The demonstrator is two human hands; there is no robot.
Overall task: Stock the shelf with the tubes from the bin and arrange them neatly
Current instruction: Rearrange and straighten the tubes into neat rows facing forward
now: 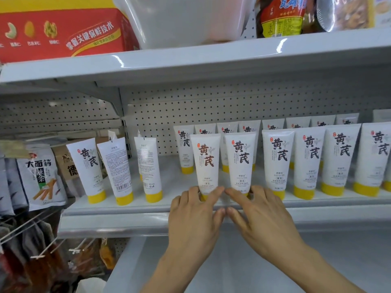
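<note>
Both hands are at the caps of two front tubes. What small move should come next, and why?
Probably move the left hand to the barcode-side tube and turn it label-forward. The two touched tubes already stand upright, facing front; that one shows its back.

On the shelf (pixel 148 206) we find three tubes (pixel 88 166) standing apart at the left, and to the right a front row (pixel 311 161) with a back row (pixel 273 124) behind it. Our left hand (pixel 194 216) and right hand (pixel 260 218) lie side by side at the shelf's front edge, fingers touching the bases of two neighbouring front tubes (pixel 206 163). On the upper shelf (pixel 190 60) sit a box (pixel 63 32) at left, a bin (pixel 186 22) mid, and packets (pixel 279 17) at right.
</note>
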